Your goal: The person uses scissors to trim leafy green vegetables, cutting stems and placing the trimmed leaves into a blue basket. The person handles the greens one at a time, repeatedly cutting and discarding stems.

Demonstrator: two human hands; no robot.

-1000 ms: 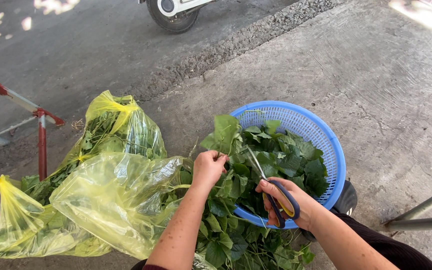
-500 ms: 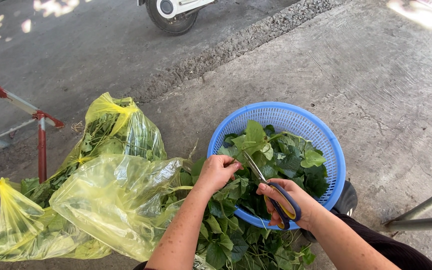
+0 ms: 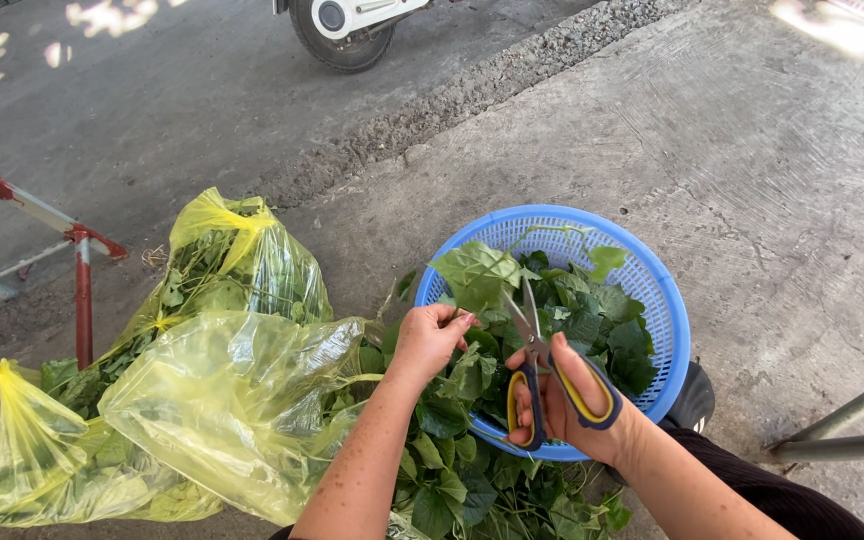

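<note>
Nearest the camera, loose green leaves and stems [image 3: 472, 490] lie heaped between the person's forearms. Just above them the right hand [image 3: 567, 405] has its fingers threaded through the yellow-and-blue handles of a pair of scissors [image 3: 542, 360], closed firmly around them; the blades point up and away and are parted only slightly, their tips near the stem of a leafy sprig [image 3: 477, 270]. The left hand [image 3: 430, 335] pinches that sprig by its stem, fingertips pressed together on it, and holds it over the near rim of the blue plastic basket [image 3: 667, 310].

Compared with a second ago, the left hand has come up from among the leaves in front of the basket, and the sprig has turned from standing upright to leaning out over the basket, with the scissors now right against it. The stem looks placed for a cut, so that the trimmed leaves would join those already in the basket.

To the left sit yellow plastic bags [image 3: 222, 410] stuffed with more greens. Farther off lie the concrete floor [image 3: 752, 150], a red-and-white metal frame [image 3: 77, 270], and a scooter wheel [image 3: 337, 30].
</note>
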